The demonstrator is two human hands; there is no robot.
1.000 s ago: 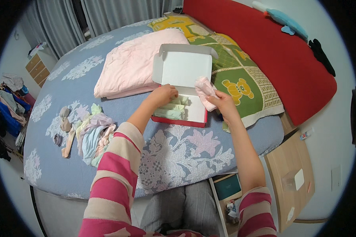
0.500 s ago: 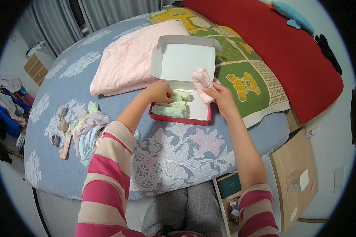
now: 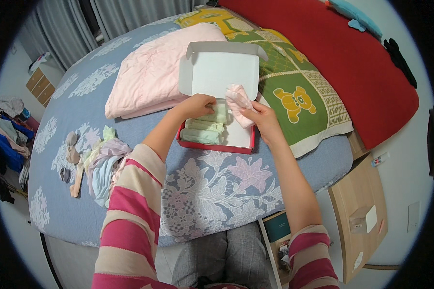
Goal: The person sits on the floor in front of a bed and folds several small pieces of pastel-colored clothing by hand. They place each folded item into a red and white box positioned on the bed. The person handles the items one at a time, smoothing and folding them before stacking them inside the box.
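On the bed sits a red box with its white lid folded back. Pale green folded cloths lie side by side in its left half. My left hand is inside the far left part, fingers closed at the edge of the farthest pale green cloth; its fingertips are partly hidden. Over the box's right side, my right hand grips a folded pale pink cloth between thumb and fingers. The white bottom of the box shows beneath it.
A loose pile of pastel clothes lies left on the bed, small grey and beige bundles beside it. Behind the box are a pink quilt and a green bear-patterned blanket. An open drawer stands at the bed's near right.
My left hand has moved slightly away from me, uncovering more of the green cloths. The pink cloth in my right hand has shifted a little left, lower over the box.
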